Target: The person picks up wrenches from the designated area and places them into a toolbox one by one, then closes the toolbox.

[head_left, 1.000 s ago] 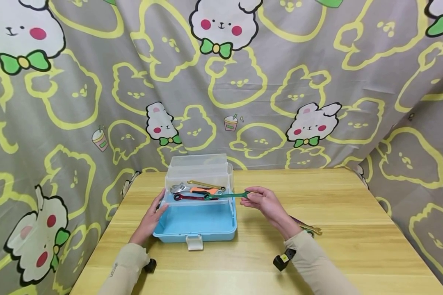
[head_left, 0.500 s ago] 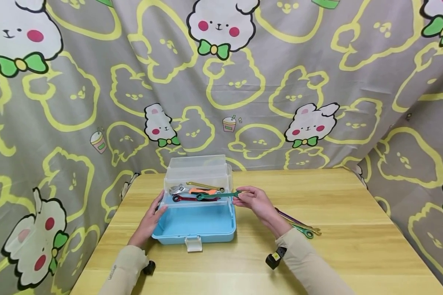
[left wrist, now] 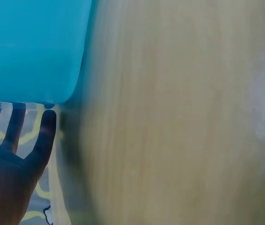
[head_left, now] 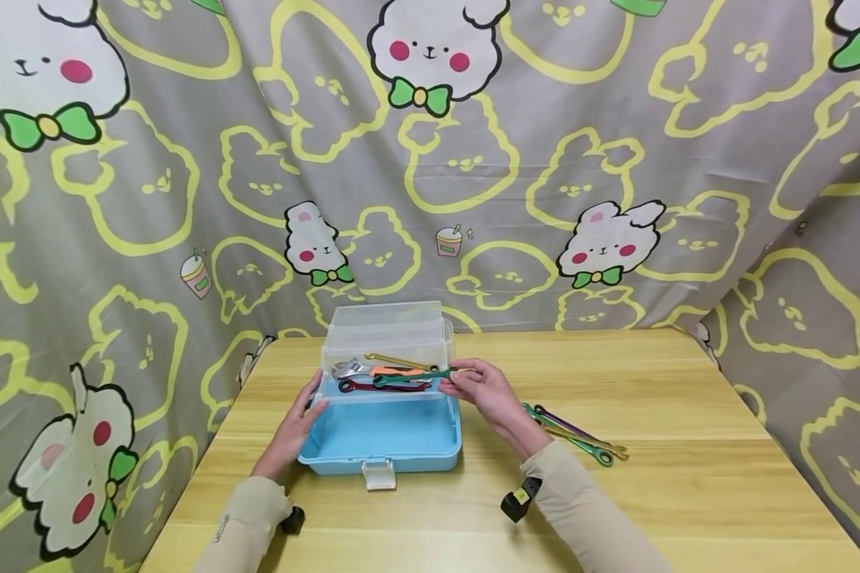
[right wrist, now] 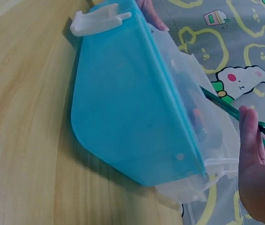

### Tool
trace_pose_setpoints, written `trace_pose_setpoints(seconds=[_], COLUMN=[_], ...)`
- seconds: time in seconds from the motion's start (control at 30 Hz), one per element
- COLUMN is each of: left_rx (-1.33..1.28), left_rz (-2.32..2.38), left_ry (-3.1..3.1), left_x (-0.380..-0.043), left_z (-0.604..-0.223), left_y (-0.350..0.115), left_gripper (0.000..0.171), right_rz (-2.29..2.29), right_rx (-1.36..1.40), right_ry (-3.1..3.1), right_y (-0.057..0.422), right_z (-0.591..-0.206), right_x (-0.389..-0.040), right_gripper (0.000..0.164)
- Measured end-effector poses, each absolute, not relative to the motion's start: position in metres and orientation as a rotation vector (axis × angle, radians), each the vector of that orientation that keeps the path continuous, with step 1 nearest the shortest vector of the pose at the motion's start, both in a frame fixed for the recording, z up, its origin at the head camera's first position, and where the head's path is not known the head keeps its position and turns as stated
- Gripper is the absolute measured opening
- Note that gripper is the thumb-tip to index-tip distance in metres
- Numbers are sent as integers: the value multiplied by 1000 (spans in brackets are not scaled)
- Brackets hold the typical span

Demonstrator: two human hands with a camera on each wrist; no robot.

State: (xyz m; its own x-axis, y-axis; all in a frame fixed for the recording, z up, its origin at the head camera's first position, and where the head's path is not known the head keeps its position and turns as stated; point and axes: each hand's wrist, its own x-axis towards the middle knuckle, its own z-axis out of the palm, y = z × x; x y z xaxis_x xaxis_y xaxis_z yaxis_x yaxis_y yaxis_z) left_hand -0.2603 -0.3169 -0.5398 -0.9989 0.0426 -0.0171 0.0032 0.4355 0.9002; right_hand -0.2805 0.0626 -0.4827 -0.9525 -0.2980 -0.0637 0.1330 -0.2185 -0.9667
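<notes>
My right hand pinches one end of a green ratcheting combination wrench between thumb and fingers. The wrench lies nearly level over the clear tray of an open blue toolbox. In that tray are an adjustable wrench, a red wrench, a gold wrench and an orange-handled tool. My left hand grips the toolbox at its left side, thumb at the tray's front corner. The right wrist view shows the green wrench slanting in over the tray's edge.
Several loose wrenches, green, gold and purple, lie on the wooden table right of the box. The toolbox's white latch hangs down in front. Behind the table hangs a patterned grey curtain.
My right hand has moved left with the green wrench, bringing it further over the tray. The loose wrenches on the table show more fully now. My left hand stays at the box.
</notes>
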Motion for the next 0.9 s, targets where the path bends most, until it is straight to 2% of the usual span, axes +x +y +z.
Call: trace_pose_setpoints(seconds=[0.33,0.9], left_rx=[29,11], left_rz=[1658,1668], left_ry=[2614,2598], left_x=[-257,-261], left_z=[-540,-539], left_y=[-319,-318], left_gripper=[68,67], right_rz=[-2159,-2000], right_rx=[-243,-257], right_ry=[1817,2114], right_y=[59,53], right_z=[-495,-494], right_x=[-283,-295], right_gripper=[36,33])
